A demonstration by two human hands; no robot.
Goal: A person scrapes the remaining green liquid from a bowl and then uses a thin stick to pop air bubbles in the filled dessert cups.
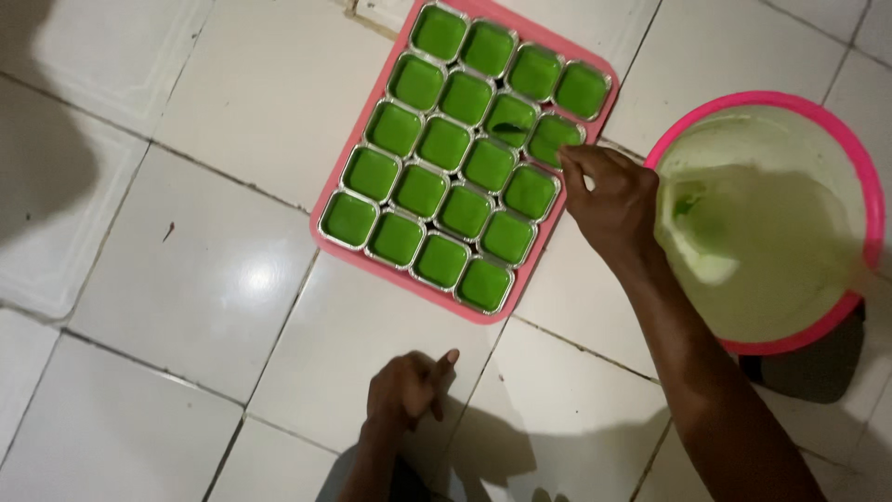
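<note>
**Fingertips at the edge of a tray of green-filled moulds**

The far corner of the pink tray (327, 244) runs out of view, and the pink-rimmed bowl (859, 177) is cut off at right. White glossy floor tiles (186, 279) carry shadows and a glare spot. Small square foil cups (441, 260) hold smooth green liquid in rows. The right hand (609, 200) pinches its fingertips together on the rim of a right-side cup. The left hand (404, 390) rests loosely curled on the near floor, holding nothing.
</note>
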